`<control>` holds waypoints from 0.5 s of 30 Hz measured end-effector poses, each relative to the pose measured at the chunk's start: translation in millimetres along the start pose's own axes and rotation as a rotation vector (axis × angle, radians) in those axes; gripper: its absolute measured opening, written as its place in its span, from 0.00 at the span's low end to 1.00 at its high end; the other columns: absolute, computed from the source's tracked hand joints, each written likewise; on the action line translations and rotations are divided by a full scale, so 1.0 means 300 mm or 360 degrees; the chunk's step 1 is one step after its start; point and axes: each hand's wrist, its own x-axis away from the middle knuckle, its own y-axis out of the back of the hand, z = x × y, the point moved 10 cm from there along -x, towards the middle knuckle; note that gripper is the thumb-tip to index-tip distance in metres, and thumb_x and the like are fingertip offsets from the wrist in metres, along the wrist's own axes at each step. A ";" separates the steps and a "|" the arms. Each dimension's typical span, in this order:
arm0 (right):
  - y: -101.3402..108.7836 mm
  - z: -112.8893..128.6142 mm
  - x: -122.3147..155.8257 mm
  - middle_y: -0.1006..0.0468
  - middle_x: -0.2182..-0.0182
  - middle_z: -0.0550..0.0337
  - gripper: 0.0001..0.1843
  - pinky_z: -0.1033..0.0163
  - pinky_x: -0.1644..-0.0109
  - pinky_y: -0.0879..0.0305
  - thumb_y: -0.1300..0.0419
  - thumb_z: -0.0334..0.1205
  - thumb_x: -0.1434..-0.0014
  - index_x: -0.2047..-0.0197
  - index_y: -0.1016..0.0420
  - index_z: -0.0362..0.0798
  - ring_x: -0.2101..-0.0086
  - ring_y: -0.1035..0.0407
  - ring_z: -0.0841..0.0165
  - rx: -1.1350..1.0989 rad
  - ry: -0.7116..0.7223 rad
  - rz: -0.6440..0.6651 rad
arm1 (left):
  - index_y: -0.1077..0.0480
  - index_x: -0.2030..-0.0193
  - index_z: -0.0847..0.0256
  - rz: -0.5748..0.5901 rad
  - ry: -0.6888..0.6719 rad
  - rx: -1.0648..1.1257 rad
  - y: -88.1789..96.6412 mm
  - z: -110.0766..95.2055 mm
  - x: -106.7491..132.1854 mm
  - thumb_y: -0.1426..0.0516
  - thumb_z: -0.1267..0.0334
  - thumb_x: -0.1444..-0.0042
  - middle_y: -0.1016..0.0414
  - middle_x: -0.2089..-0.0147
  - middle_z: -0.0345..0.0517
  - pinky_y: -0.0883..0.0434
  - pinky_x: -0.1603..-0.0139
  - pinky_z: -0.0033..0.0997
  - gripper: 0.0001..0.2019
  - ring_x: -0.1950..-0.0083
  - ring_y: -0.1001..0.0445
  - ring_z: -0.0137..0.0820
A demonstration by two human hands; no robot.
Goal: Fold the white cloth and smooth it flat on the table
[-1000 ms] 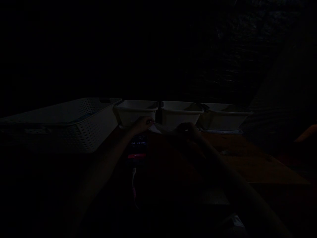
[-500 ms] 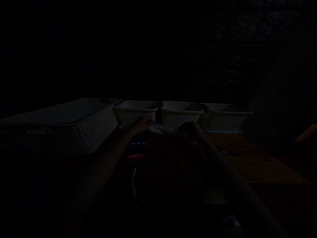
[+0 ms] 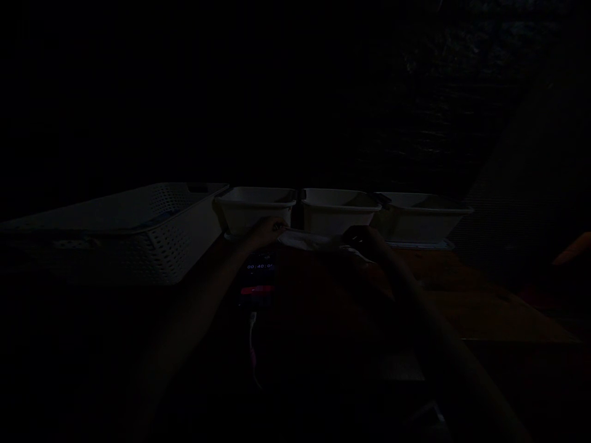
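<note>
The view is very dark. A pale, limp, cloth-like piece (image 3: 307,240) stretches between my two hands above the wooden table; its exact kind is too dim to tell. My left hand (image 3: 268,232) is closed in a pinch on its left end. At the other end, my right hand (image 3: 362,240) has its fingers bent around the fabric, and a light strip of it hangs below them. Under my left hand lies a phone (image 3: 256,280) with a lit timer and a red bar on its screen.
Three white tubs, a left one (image 3: 256,212), a middle one (image 3: 339,215) and a right one (image 3: 420,221), stand in a row behind my hands. A white perforated basket (image 3: 161,252) is at left. A cable (image 3: 252,344) trails from the phone. Another person's hand (image 3: 572,249) shows at far right.
My right hand has shifted slightly to the right, and the pale piece looks a little more drawn out. My left hand has stayed nearly in place.
</note>
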 end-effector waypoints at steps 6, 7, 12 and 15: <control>0.008 -0.004 -0.005 0.30 0.61 0.55 0.16 0.64 0.57 0.34 0.49 0.44 0.41 0.57 0.32 0.40 0.62 0.34 0.73 0.0029 -0.0002 -0.0056 | 0.28 0.61 0.65 -0.0025 0.0002 -0.0017 0.007 0.004 -0.002 0.48 0.63 0.47 0.25 0.61 0.48 0.34 0.60 0.29 0.12 0.60 0.28 0.32; 0.009 -0.005 -0.005 0.30 0.61 0.55 0.16 0.64 0.57 0.34 0.49 0.44 0.40 0.57 0.32 0.40 0.62 0.34 0.73 0.0034 -0.0003 -0.0067 | 0.28 0.61 0.65 -0.0026 0.0008 -0.0017 0.005 0.010 -0.004 0.48 0.63 0.47 0.25 0.62 0.48 0.34 0.60 0.29 0.12 0.60 0.28 0.32; 0.021 -0.012 -0.004 0.30 0.63 0.56 0.16 0.65 0.58 0.34 0.50 0.44 0.40 0.59 0.31 0.40 0.63 0.34 0.74 0.0039 -0.0016 -0.0133 | 0.28 0.61 0.66 -0.0051 -0.0047 0.0046 -0.002 0.026 -0.010 0.49 0.61 0.47 0.25 0.61 0.48 0.33 0.60 0.29 0.13 0.60 0.28 0.32; 0.032 -0.027 -0.009 0.29 0.67 0.57 0.16 0.66 0.59 0.34 0.50 0.45 0.40 0.63 0.31 0.39 0.66 0.34 0.76 0.0028 -0.0026 -0.0196 | 0.28 0.61 0.65 -0.0060 -0.0034 0.0072 -0.005 0.043 -0.013 0.48 0.60 0.47 0.25 0.61 0.48 0.33 0.59 0.29 0.13 0.60 0.28 0.32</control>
